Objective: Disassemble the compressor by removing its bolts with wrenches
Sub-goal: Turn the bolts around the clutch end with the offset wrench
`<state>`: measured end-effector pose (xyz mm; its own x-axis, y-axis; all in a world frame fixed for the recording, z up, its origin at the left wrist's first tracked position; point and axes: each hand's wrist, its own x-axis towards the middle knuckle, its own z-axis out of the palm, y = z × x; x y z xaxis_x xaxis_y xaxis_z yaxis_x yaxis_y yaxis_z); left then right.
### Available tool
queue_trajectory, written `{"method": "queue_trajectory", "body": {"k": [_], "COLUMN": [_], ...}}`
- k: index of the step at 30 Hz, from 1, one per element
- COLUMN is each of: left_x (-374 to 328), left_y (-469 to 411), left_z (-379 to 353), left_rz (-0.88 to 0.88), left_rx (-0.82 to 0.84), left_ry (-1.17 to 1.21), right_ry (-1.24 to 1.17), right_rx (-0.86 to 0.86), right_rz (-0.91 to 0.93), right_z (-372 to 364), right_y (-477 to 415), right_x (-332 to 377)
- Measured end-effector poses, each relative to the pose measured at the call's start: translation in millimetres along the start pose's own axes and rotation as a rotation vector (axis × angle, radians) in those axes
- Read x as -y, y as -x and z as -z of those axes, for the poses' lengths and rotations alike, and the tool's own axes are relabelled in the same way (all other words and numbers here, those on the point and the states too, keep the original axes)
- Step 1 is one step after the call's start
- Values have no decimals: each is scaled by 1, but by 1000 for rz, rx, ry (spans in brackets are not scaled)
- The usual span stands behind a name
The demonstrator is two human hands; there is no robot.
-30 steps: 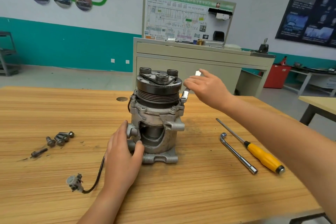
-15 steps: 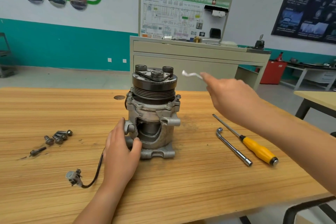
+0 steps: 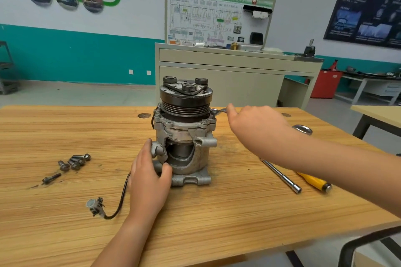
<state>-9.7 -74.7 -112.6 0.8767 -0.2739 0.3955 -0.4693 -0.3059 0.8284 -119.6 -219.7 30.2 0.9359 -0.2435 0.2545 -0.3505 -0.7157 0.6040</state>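
— Head view. Where is the unit?
— The grey metal compressor (image 3: 184, 136) with a black pulley stands upright mid wooden bench (image 3: 65, 132). The left hand (image 3: 149, 180) grips its lower left side.
— And the right hand (image 3: 256, 128)?
— It holds a silver ring wrench (image 3: 219, 111), whose end sits on an upper flange bolt. Loose dark bolts (image 3: 74, 161) lie well left.
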Motion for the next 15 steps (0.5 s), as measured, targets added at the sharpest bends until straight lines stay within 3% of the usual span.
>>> {"method": "queue_trajectory", "body": {"k": [9,12,15], "left_x": [1,1,2], "left_y": [-1,-1,-2], "left_z": [-2,-4,-4], "left_rz": [-11,-15,-19], "left_rx": [-15,-21,-18], "left_ry": [-2,-8,-16], "right_ry": [148,5,-171], "right_rx": [-81,-148,-380], "right_rz": [113,88,142], "right_z": [-24,-39,-54], "right_y": [-30,-50,-70], "right_x": [-41,-42,-28]}}
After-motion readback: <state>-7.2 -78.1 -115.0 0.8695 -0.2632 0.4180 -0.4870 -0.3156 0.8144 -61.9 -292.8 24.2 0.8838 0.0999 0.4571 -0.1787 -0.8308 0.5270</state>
